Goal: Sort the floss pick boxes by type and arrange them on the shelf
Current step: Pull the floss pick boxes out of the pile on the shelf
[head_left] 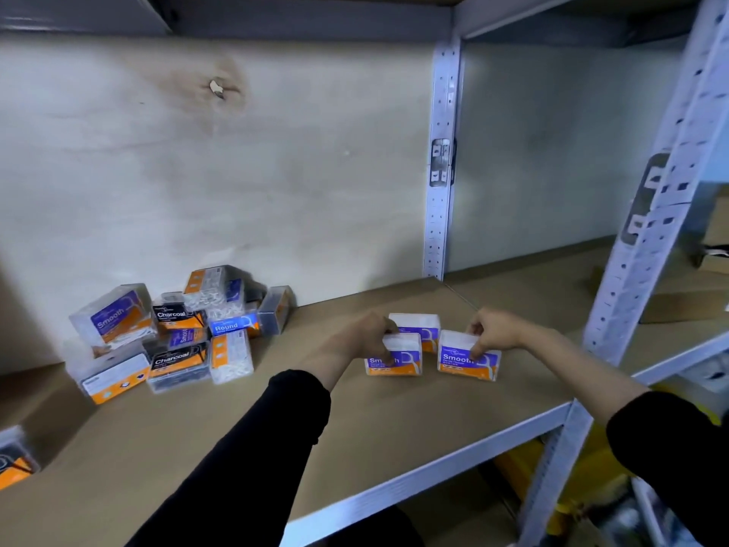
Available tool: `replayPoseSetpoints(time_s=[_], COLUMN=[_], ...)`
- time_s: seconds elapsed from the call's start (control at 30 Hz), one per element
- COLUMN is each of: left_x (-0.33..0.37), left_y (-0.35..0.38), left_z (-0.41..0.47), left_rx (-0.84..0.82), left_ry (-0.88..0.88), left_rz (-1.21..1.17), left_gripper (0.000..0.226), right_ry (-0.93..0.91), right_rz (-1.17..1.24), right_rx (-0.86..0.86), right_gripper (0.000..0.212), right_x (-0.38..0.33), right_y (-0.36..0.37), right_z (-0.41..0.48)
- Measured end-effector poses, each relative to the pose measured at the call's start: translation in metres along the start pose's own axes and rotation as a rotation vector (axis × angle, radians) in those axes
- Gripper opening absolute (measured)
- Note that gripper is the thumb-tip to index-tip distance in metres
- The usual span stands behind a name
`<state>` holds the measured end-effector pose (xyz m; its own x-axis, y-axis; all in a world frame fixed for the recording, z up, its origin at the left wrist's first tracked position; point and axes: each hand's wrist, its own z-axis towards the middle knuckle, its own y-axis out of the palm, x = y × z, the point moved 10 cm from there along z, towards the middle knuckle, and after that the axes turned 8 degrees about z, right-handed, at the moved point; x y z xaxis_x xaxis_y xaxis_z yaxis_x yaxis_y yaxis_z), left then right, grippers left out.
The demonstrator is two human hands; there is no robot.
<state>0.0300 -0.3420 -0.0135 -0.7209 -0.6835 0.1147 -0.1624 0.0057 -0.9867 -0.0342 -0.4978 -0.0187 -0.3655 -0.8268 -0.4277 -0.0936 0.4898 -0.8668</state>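
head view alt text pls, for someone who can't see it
A person's left hand grips one Smooth box and the right hand a second Smooth box, side by side on a brown shelf, a third purple-labelled box behind them. An unsorted pile of Smooth, Charcoal and Round boxes sits further left.

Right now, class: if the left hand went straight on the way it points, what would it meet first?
Probably the rear Smooth box, just behind the front Smooth box the left hand grips; depth is unclear.
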Motion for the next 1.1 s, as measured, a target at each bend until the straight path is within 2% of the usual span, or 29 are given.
replayPoseSetpoints(time_s=[0.27, 0.37, 0.5, 0.73, 0.93, 1.1], left_x=[-0.004, -0.003, -0.003, -0.03, -0.082, -0.132], left_y=[0.012, 0.007, -0.007, -0.032, -0.028, -0.008], left_z=[0.009, 0.008, 0.0, -0.045, -0.104, -0.152], left_rx=[-0.067, -0.06, -0.019, 0.028, 0.016, -0.035], left_ry=[-0.019, -0.019, -0.003, -0.059, -0.186, -0.322], left_rz=[-0.009, -0.003, 0.014, 0.038, 0.026, 0.051], left_gripper=[0.058, 0.061, 0.058, 0.039, 0.038, 0.039], right_ry=[-0.025, -0.044, -0.108, -0.242, -0.37, -0.476], right_rz=[-0.002, 0.035, 0.043, -0.063, -0.117, -0.056], right_rx=[-0.036, 0.008, 0.06, -0.005, -0.036, -0.107], right_gripper=[0.039, 0.045, 0.037, 0.025, 0.029, 0.02], right_x=[0.001, -0.003, -0.019, -0.079, -0.149, -0.2], right_y=[0.001, -0.007, -0.019, -0.002, 0.026, 0.067], right_z=[0.007, 0.006, 0.0, -0.012, -0.031, -0.026])
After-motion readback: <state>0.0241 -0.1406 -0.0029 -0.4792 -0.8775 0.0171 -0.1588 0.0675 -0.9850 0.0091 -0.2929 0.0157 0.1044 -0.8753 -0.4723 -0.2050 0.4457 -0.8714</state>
